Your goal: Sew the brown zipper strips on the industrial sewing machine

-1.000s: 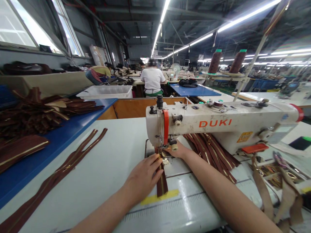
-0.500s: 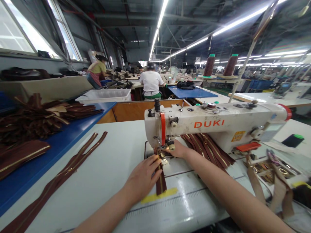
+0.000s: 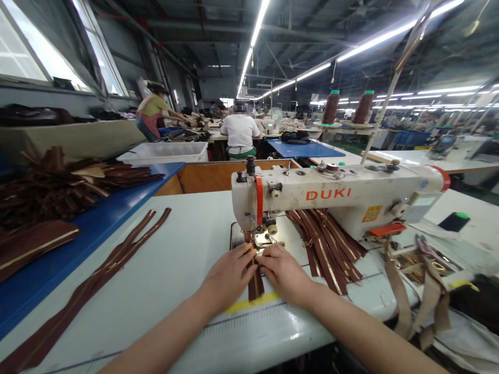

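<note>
Centrally, a pale table (image 3: 187,249) supports a white sewing machine (image 3: 335,208); brown zippers (image 3: 327,252) fan out beneath its arm. The left hand (image 3: 232,272), fingers extended, and right hand (image 3: 286,272), fingertips bunched, rest at a single strip (image 3: 256,291) lying below the machine's head; whether either pinches it cannot be told.

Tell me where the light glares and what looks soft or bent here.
Head view: ceiling lights burn white, and a streak shines on the table near its front; head view: the far-right machine looks soft, the window slants, probably from lens stretch, while the brown strip looks clearer.
</note>
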`<state>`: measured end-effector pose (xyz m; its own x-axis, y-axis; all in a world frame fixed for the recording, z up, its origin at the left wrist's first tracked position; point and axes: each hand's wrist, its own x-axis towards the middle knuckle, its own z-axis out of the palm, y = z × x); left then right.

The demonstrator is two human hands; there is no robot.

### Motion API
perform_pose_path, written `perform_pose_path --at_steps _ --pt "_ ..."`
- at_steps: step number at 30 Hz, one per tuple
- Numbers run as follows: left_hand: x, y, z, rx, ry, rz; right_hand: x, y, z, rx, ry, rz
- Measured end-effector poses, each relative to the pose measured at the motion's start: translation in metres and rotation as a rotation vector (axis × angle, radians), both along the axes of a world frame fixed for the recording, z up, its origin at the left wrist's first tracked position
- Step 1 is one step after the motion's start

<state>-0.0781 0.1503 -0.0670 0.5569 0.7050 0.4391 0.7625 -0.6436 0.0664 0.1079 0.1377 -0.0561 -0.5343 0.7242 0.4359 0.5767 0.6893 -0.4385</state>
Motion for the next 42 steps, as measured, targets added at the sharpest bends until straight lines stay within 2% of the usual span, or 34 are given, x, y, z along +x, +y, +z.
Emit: perform_pose_path --at_steps 14,19,23,26,34,42 --pt "-0.001 -0.005 0.006 -0.023 0.01 0.002 0.003 -0.001 0.003 0.002 -0.025 -0.01" --pt "0.003 -0.034 0.006 -0.02 0.038 0.019 0.008 -0.027 0.003 -0.01 -0.067 -0.05" --pt "0.008 -0.064 0.005 0.035 0.08 -0.036 0.009 -0.048 -0.002 -0.023 -0.039 -0.094" --pt "0.011 -0.075 0.005 0.081 0.071 -0.059 0.008 -0.055 -0.005 -0.034 -0.006 -0.121" --pt "0.012 -0.078 0.012 0.037 0.054 -0.088 0.009 -0.063 -0.004 -0.06 0.035 -0.132" --pt "0.007 -0.076 0.015 0.041 0.03 -0.144 0.012 -0.06 -0.004 -0.08 0.057 -0.083"
